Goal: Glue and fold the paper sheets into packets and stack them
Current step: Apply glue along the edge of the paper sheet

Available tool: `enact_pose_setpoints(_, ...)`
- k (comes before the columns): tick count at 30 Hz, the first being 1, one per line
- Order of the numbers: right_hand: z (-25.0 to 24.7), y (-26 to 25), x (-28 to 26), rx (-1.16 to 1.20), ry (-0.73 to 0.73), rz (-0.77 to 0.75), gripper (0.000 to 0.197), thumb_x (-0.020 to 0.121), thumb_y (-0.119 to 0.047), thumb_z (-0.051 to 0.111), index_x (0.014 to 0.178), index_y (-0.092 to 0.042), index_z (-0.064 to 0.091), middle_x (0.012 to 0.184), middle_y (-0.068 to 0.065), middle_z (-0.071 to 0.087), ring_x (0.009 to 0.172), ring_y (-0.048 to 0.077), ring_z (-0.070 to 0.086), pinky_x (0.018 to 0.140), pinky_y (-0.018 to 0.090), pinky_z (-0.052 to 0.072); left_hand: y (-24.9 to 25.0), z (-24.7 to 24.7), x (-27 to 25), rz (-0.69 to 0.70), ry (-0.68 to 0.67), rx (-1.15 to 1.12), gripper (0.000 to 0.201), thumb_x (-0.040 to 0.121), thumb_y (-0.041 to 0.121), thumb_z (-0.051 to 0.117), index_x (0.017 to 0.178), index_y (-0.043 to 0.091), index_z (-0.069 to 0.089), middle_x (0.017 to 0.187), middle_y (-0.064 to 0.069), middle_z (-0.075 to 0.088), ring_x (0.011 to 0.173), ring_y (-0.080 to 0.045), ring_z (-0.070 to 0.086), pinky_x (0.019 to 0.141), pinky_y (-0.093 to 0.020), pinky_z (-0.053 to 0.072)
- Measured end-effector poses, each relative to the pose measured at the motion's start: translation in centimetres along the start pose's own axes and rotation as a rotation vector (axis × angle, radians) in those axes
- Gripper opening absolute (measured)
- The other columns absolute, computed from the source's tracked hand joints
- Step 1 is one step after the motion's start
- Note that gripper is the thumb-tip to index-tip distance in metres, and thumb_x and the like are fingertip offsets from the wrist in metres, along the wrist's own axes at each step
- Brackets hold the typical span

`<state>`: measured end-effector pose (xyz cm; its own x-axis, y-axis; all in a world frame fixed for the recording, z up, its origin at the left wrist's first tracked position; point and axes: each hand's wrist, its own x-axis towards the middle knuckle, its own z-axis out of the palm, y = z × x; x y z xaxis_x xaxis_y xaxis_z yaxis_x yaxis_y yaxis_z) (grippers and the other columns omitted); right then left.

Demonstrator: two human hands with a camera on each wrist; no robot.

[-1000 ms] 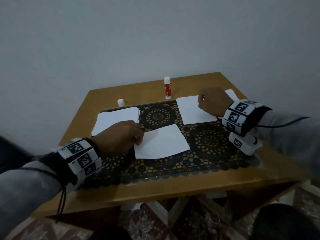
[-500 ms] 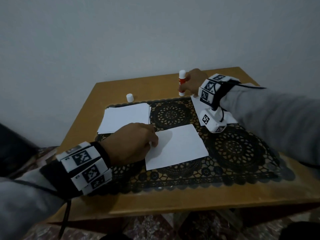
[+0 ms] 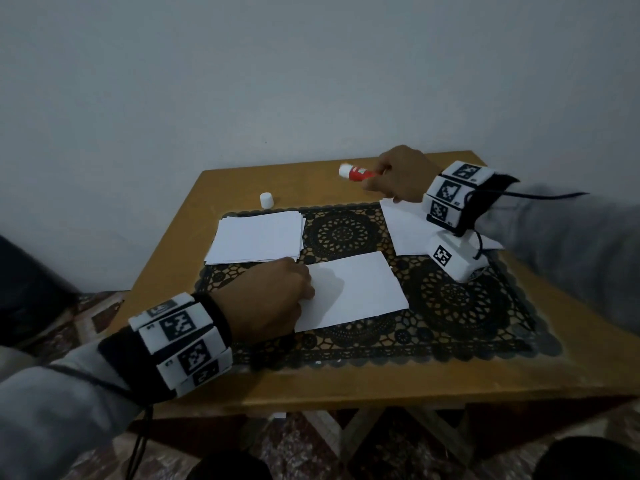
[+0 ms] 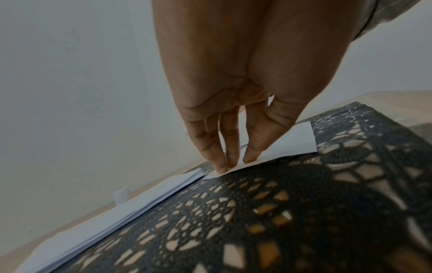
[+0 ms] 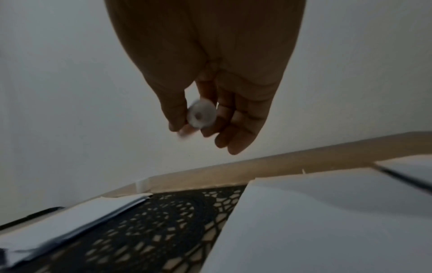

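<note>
A single white sheet (image 3: 353, 292) lies in the middle of the dark lace mat (image 3: 460, 313). My left hand (image 3: 273, 299) presses straight fingertips (image 4: 224, 164) onto its left edge (image 4: 290, 146). My right hand (image 3: 398, 176) grips an uncapped red-and-white glue stick (image 3: 356, 172), lifted off the table and tipped sideways, tip pointing left. In the right wrist view the stick's round end (image 5: 201, 115) sits between thumb and fingers. A pile of blank sheets (image 3: 258, 241) lies at the mat's left; more white paper (image 3: 405, 230) lies at its right, under my right wrist.
The glue stick's white cap (image 3: 266, 200) stands on the wooden table (image 3: 346, 382) behind the left pile. A plain wall rises right behind the table. The table's front and right edges drop to a patterned floor.
My right hand left the right-hand paper, reached to the upright glue stick at the back, took hold of it and now has it lifted and tilted. The left hand stays on the sheet.
</note>
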<state>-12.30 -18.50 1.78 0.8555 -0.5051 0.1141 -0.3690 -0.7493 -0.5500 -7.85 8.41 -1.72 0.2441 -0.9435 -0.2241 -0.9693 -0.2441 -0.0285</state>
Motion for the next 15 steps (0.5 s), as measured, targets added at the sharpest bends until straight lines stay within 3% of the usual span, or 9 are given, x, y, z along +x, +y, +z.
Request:
enact_pose_setpoints(2,-1.0,-0.1,-1.1,0.082,0.005,-0.014,0.039,0.084,-0.033,0.071,0.091,0.005,0.068,0.076,0.020,0.066,0.063,0.028,0.063,0.065,0.036,0.053,0.4,-0.3,-0.2,-0.011,-0.013,-0.001,0.047,0.074,0.024,0.034,0.103,0.015,0.069,0.114,-0.005,0.061,0.105,-0.020,0.054,0.091,-0.038,0.047)
enact_pose_setpoints(4,-1.8,-0.1,-2.0,0.312,0.022,0.031,0.040,0.082,-0.025,0.075,0.096,0.012,0.063,0.075,0.018,0.063,0.060,0.022,0.059,0.066,0.037,0.056,0.8,-0.6,-0.4,-0.032,-0.029,-0.016,0.049,0.073,0.025,0.033,0.104,0.014,0.069,0.115,-0.005,0.060,0.106,-0.021,0.053,0.092,-0.038,0.046)
enact_pose_setpoints(6,-2.2,-0.3,-2.8,0.556,0.010,0.093,0.039,0.080,-0.019,0.076,0.103,0.010,0.062,0.081,0.014,0.066,0.063,0.018,0.060,0.066,0.035,0.058,1.0,-0.8,-0.6,-0.048,-0.038,-0.033,0.050,0.072,0.026,0.033,0.104,0.012,0.069,0.115,-0.006,0.060,0.108,-0.021,0.054,0.093,-0.039,0.046)
enact_pose_setpoints(8,-2.1,-0.7,-3.8,0.725,-0.043,0.120,0.036,0.083,-0.018,0.074,0.106,0.006,0.061,0.085,0.013,0.067,0.062,0.018,0.059,0.054,0.028,0.054,1.1,-1.0,-0.7,-0.068,-0.047,-0.047,0.051,0.072,0.026,0.033,0.105,0.012,0.069,0.117,-0.007,0.060,0.109,-0.022,0.054,0.094,-0.039,0.046)
enact_pose_setpoints(12,-1.4,-1.5,-5.1,0.875,-0.097,0.131,0.020,0.089,-0.016,0.066,0.102,-0.004,0.055,0.089,0.014,0.065,0.056,0.016,0.053,0.046,0.024,0.044,1.5,-1.0,-1.0,-0.091,-0.052,-0.082,0.041,0.079,0.021,0.044,0.112,0.011,0.067,0.123,-0.008,0.059,0.115,-0.022,0.052,0.099,-0.038,0.043)
enact_pose_setpoints(15,-0.5,-1.9,-5.1,0.784,-0.050,0.137,0.024,0.084,-0.012,0.072,0.096,-0.006,0.052,0.095,0.023,0.068,0.051,0.016,0.051,0.045,0.027,0.044,1.5,-0.6,-1.3,-0.084,-0.030,-0.102,0.037,0.085,0.016,0.050,0.119,0.010,0.063,0.128,-0.007,0.056,0.118,-0.021,0.049,0.103,-0.036,0.039)
